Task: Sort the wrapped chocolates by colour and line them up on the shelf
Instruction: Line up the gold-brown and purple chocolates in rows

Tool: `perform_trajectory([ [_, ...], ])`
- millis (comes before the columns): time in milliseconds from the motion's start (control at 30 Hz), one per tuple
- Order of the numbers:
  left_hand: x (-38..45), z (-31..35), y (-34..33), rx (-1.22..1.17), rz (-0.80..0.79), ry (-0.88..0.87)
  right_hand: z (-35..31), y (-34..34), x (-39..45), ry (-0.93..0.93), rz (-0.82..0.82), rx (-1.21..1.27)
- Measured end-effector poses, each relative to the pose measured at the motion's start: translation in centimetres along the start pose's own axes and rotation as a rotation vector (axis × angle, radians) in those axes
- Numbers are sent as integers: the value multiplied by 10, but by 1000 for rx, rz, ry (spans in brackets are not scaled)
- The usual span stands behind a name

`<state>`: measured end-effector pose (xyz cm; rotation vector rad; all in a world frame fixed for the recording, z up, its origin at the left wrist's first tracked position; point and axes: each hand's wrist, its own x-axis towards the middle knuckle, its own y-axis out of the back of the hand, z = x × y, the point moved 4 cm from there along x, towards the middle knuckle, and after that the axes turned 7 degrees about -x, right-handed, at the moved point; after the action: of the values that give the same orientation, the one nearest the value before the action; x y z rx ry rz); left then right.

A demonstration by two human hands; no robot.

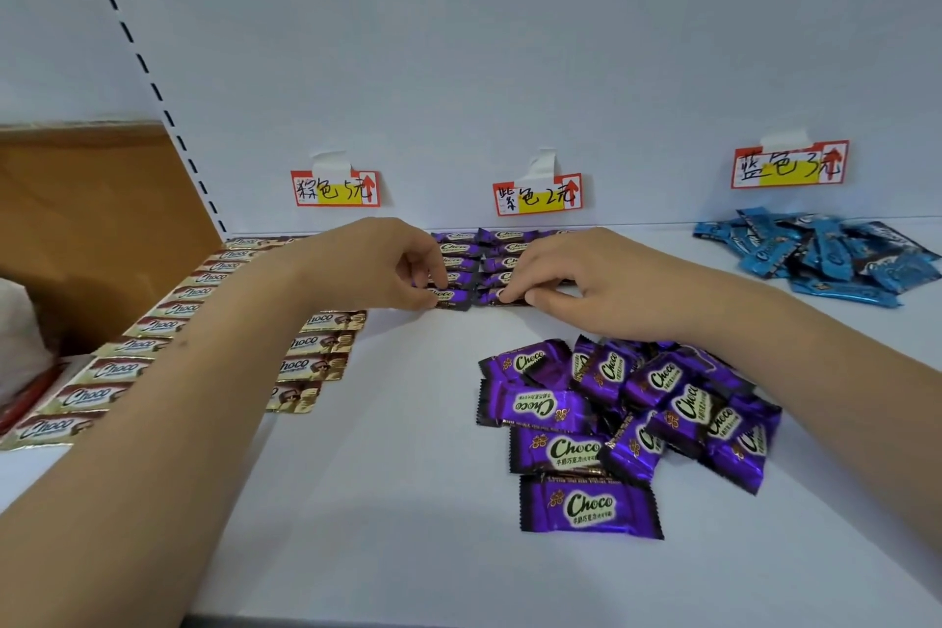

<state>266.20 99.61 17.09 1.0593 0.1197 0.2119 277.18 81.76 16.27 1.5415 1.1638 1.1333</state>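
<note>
Left hand (pixel 377 265): fingers curled, grip pinching a purple chocolate (pixel 451 297) at the near end of the left purple column, down on the shelf (pixel 397 474).
Right hand (pixel 576 281): fingertips curled, grip pinching the neighbouring purple piece (pixel 492 297) at the near end of the right purple column; the two pieces lie side by side, just apart.
Purple rows (pixel 479 250): two columns running back from the hands to the rear wall, below the middle label (pixel 538 194).
Purple heap (pixel 622 413): loose, overlapping wrappers marked "Choco", near front of shelf, under the right forearm.
Brown rows (pixel 168 316): long column along the left edge and a shorter second column (pixel 318 352) beside it, partly hidden by the left forearm; left label (pixel 335 189) above on the wall.
Blue heap (pixel 815 252): unsorted pile at far right rear, beneath the right label (pixel 789 164).
Cardboard box (pixel 97 219): beyond the shelf's left upright.
</note>
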Motion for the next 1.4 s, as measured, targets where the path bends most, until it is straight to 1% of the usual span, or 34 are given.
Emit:
perform_trajectory([
  [133,1,2,-1,7,8,-7,1,1,-1,-4,0,-1],
  [200,1,7,0,-5,24,-28,4,7,-2,-27,38,8],
  [300,1,22,-3,-86,37,-95,14,25,-8,-119,107,-15],
  [367,2,37,-12,-168,21,-152,25,40,-15,-228,90,-53],
  [433,1,50,-25,-210,-21,-197,35,50,-22,-331,10,-103],
  [500,1,59,-40,-221,-103,-227,42,55,-29,-410,-110,-111],
  [567,2,60,-48,-232,-171,-222,45,58,-38,-485,-253,-96],
  [633,3,57,-50,-212,-200,-210,50,62,-47,-551,-371,-95],
  [867,2,58,-47,-164,-224,-169,76,62,-64,-769,-547,-97],
  [967,-1,63,-48,-172,-269,-157,75,56,-65,-795,-588,-108],
  [1067,-3,65,-49,-148,-303,-163,68,53,-61,-758,-588,-123],
  [1133,-4,67,-50,-175,-318,-174,64,53,-60,-715,-572,-131],
  [1233,-7,70,-52,-361,-382,-145,60,56,-61,-653,-528,-135],
  [1300,-7,69,-49,-427,-368,-143,56,59,-58,-603,-425,-167],
  [1367,-3,66,-45,-466,-290,-141,51,62,-49,-519,-223,-151],
  [1400,-1,63,-42,-484,-243,-131,46,61,-44,-472,-124,-77],
])
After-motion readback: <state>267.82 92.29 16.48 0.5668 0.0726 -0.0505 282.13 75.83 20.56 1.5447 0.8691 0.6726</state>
